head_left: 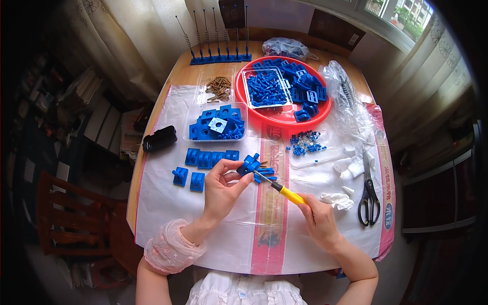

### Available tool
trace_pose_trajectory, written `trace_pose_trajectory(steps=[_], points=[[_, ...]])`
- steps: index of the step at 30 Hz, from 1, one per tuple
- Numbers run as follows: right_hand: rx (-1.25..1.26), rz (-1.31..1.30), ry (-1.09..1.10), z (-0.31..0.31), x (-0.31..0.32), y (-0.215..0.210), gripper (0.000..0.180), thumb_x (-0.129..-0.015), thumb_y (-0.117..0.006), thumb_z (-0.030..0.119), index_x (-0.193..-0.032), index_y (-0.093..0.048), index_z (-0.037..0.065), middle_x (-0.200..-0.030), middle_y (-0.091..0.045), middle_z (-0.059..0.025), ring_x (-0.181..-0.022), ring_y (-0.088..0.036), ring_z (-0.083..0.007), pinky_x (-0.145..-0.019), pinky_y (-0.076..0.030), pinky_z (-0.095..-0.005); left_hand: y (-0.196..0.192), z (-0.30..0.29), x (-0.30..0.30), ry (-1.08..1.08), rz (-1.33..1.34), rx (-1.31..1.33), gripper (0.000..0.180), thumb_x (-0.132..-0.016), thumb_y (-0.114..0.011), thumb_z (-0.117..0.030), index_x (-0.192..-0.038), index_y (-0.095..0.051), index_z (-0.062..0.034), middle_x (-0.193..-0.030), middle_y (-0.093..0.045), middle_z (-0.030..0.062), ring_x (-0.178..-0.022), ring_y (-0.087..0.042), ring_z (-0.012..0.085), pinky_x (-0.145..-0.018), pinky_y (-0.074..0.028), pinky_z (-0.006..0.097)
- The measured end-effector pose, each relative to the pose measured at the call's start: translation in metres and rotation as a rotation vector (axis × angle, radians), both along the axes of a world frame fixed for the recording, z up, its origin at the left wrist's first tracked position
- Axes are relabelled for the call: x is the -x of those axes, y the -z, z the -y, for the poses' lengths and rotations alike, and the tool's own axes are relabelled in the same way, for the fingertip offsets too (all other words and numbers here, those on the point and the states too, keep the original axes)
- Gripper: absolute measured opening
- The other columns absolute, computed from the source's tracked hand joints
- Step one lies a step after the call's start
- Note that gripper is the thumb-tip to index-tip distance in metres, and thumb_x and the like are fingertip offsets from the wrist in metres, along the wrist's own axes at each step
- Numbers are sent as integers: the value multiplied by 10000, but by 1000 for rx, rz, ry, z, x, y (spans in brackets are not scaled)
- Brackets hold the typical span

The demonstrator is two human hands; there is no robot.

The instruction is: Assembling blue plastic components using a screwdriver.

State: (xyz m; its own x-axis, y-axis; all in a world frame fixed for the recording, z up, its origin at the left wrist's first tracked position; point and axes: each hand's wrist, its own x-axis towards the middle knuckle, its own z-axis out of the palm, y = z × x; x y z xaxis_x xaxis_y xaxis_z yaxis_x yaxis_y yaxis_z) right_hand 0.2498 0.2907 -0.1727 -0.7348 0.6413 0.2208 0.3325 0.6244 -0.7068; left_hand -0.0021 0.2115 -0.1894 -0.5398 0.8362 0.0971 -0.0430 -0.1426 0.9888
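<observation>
My left hand point(223, 185) pinches a blue plastic part point(248, 164) between thumb and fingers, above the middle of the covered table. My right hand point(319, 218) is closed around the yellow handle of a screwdriver point(291, 195). Its shaft points up and left, and the tip meets the blue part or lies right beside it; I cannot tell which. Several slim blue pieces point(264, 176) lie just behind the shaft. Left of my left hand stand two single blue blocks, one of them farther left point(180, 176), and a row of similar blue blocks point(205, 159) behind them.
A clear box of blue parts point(247, 122) stands behind the row. Farther back are brass-coloured screws point(219, 89) and a red round tray point(264, 122) with blue pieces. Small blue bits point(306, 142) lie right of centre. Black scissors point(369, 203) and crumpled tissue point(337, 201) lie at right.
</observation>
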Motion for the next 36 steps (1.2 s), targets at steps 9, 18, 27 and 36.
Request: trace_pose_trajectory(steps=[9,18,27,36], points=[[696,-142,56,4,-1,-1,208,-1091,-460,237,-1217,-432,75,-671,-451,36,-538,-380,-51,-495,-320,-209,-3,0,-1,-3,-16,27,293,-851,-752,58,-1094,-594,17,-1066,-686,133,-928,-734,185,-806,-617,275],[591,-129,11,4,0,-3,160,-1075,-468,153,-1178,-465,31,-670,-488,14,-603,-430,-62,-532,-351,-259,0,-1,3,-32,-6,12,293,-857,-744,57,-1099,-585,15,-1060,-688,138,-912,-730,181,-811,-616,281],[810,-204,74,-2,-4,5,370,-1109,-416,305,-1290,-540,8,-584,-543,-14,-408,-404,-40,-393,-305,-216,1,-2,4,-22,29,8,305,-860,-743,55,-1111,-577,4,-1064,-683,132,-931,-724,181,-819,-619,287],[957,-304,98,-5,0,0,287,-1120,-350,348,-1085,-436,76,-531,-475,-39,-367,-327,-51,-348,-249,-210,1,-1,2,24,28,9,310,-868,-737,55,-1113,-557,-3,-1079,-676,130,-974,-728,207,-828,-623,290]])
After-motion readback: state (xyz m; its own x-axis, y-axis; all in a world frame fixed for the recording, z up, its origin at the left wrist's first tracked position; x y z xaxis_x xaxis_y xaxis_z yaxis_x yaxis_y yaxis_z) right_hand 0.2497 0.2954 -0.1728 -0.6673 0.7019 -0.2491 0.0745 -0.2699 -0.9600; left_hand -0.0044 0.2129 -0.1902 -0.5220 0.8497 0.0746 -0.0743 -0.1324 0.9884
